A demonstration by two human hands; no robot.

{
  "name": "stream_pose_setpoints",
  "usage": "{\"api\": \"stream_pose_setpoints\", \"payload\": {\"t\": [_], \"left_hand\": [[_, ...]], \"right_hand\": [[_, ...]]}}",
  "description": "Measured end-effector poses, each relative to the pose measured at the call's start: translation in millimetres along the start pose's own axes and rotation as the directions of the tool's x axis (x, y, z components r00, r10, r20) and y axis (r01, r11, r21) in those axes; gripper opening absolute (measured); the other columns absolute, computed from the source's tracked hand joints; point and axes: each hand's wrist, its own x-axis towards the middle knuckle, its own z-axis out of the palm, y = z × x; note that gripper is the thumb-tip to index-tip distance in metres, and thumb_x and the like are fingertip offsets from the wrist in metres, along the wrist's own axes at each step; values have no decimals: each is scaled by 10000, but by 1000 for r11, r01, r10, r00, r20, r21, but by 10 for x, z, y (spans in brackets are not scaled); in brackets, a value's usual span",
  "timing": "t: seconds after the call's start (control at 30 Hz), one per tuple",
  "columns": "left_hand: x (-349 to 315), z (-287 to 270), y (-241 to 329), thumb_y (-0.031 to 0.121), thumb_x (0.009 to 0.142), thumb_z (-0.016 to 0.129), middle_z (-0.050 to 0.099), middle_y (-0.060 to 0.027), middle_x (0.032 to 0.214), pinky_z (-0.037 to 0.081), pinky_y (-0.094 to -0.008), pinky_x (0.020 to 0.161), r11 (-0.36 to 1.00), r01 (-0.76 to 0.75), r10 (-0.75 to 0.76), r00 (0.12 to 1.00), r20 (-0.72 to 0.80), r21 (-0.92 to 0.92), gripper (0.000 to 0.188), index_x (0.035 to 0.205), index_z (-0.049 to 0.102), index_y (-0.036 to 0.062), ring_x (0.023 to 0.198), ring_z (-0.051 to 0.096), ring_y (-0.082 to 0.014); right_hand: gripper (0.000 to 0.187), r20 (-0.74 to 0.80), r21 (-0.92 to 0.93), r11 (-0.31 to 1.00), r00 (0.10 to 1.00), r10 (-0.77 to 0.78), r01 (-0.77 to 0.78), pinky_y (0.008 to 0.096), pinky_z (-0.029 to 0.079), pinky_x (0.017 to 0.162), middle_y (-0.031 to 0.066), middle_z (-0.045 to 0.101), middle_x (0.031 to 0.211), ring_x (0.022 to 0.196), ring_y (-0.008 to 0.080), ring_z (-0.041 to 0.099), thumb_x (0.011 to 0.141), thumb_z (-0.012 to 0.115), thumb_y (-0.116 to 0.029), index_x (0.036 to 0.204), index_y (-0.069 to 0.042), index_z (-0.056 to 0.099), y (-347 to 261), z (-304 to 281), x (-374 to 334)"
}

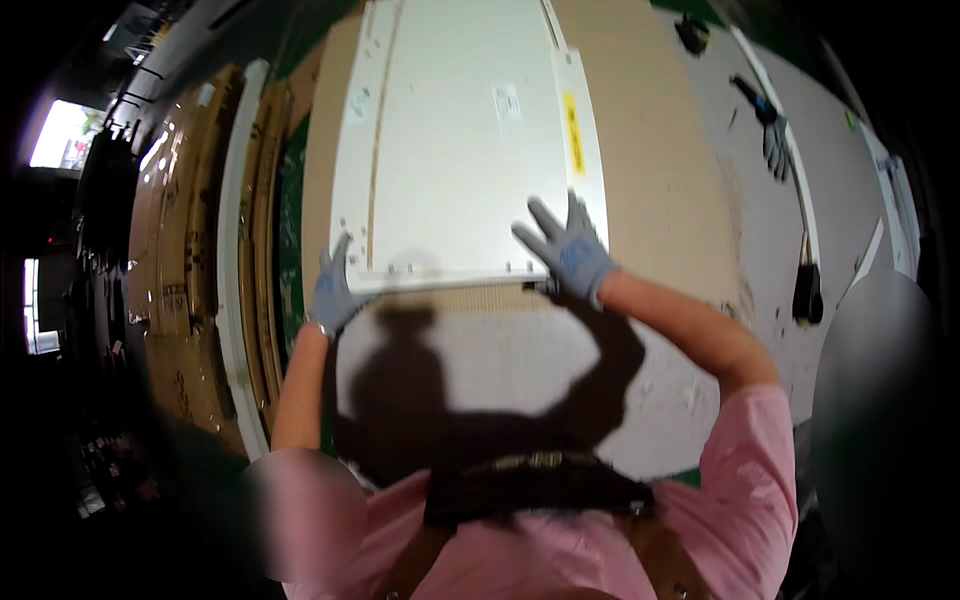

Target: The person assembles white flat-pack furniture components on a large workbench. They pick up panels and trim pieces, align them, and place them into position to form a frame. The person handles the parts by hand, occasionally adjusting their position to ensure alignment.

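A white flat panel assembly (450, 170) lies on a sheet of brown cardboard in front of me, with raised strips along its sides and small fittings near its near corners. My left hand (337, 292), in a grey-blue glove, rests at the near left corner, its fingers stretched along the panel's edge. At the near right corner my right hand (572, 248), gloved alike, has its fingers spread over the surface. A yellow label (573, 133) runs along the right strip, and a white sticker (507, 103) sits on the middle board. The undersides of both hands are hidden.
Long cardboard packages (185, 210) and a white strip (228, 220) stand at the left. On the right lie a grey glove (776, 150), a black-ended tool (807, 293), a small dark object (691, 34) and a long white strip (802, 190). Brown cardboard (670, 190) extends beyond the panel.
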Motion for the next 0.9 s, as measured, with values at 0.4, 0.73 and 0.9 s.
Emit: {"api": "stream_pose_setpoints", "payload": {"t": [0.4, 0.73, 0.9], "left_hand": [[-300, 313, 231, 205, 743, 798, 306, -308, 1488, 358, -426, 1121, 971, 185, -223, 928, -299, -150, 1068, 1534, 120, -29, 1352, 382, -427], [-242, 1113, 413, 329, 1001, 545, 590, -179, 1227, 554, -427, 800, -282, 136, -599, 749, 284, -950, 461, 1357, 461, 48, 1051, 643, -325], [-294, 1104, 452, 419, 1030, 472, 512, -131, 1363, 459, -403, 992, -180, 117, -464, 866, 189, -977, 563, 1450, 393, 53, 1238, 519, -295]], "right_hand": [[779, -199, 761, 591, 772, 604, -266, 388, 414, 1061, 205, 433, 1470, 1297, 317, 486, 857, 689, -462, 1439, -15, 430, 456, 253, -482], [596, 149, 897, 149, 603, 784, -416, 349, 490, 916, 178, 683, 1140, 1030, 240, 648, 871, 686, -409, 1273, 20, 587, 419, 520, -470], [664, -52, 783, 400, 591, 805, -476, 441, 432, 1002, 244, 613, 1205, 1162, 384, 556, 845, 688, -418, 1361, -37, 517, 341, 523, -294]]}}
